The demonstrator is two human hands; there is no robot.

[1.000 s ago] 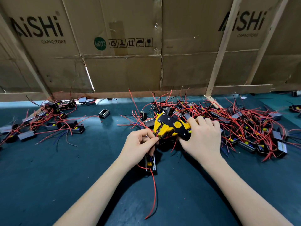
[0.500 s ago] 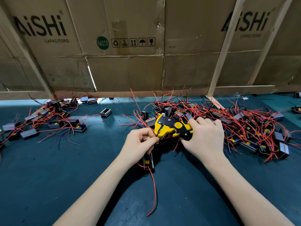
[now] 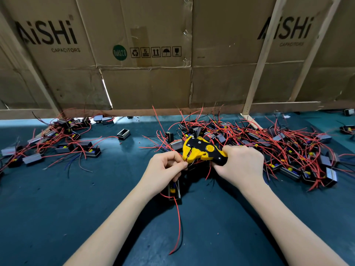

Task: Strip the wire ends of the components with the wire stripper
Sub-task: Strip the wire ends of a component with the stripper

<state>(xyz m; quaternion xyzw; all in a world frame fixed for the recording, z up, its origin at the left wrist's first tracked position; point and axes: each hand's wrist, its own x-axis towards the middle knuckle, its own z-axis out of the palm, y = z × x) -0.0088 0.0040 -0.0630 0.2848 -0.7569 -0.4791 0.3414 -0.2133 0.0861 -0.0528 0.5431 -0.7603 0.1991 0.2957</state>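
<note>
Both hands busy: right hand grips wire stripper; left hand fingers seemingly pinch wire at its mouth.

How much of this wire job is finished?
It is hard to say. The smaller pile on the left may be finished. Now the left hand pinches a wire at the nose of the wire stripper, gripped by the right hand. The bigger pile on the right probably waits.
</note>
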